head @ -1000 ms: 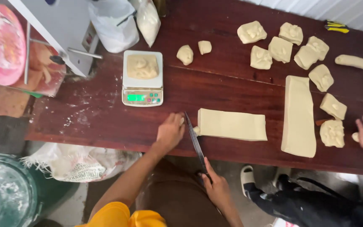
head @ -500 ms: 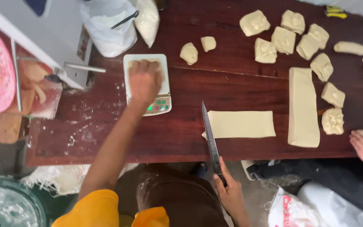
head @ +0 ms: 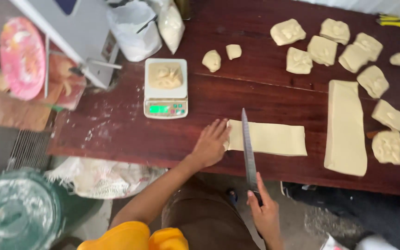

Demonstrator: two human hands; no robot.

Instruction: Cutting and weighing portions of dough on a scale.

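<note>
Dark red-brown wood forms the surface [head: 116, 134], dusted with flour toward its left end. A flat rectangular slab of pale dough [head: 274, 138] lies near the front edge of this surface, long side running left to right.

Left hand [head: 210, 144]: palm down, fingers spread and released, pressing flat on the surface at the left end of the slab, fingertips touching or just at its edge. It grips nothing.

Right hand [head: 265, 214]: below the front edge of the surface, fingers clenched around the handle of a long knife [head: 247, 148]. The blade points away from the person and lies across the left part of the slab, close beside the left hand. Whether the edge has entered the dough cannot be told.

A small white kitchen scale [head: 165, 89] stands behind the left hand, well apart from it, with a lump of dough [head: 165, 76] on its platform and a lit green display. Two small dough scraps [head: 212, 60] lie to the right of the scale.

A second, longer dough slab [head: 346, 127] lies to the right, long side running front to back. Cut square dough pieces [head: 322, 49] are grouped behind and to the right of it.

A white bag [head: 135, 34] and a grey machine [head: 79, 37] stand at the rear left. A green lidded bin [head: 17, 210] sits on the floor at lower left.
</note>
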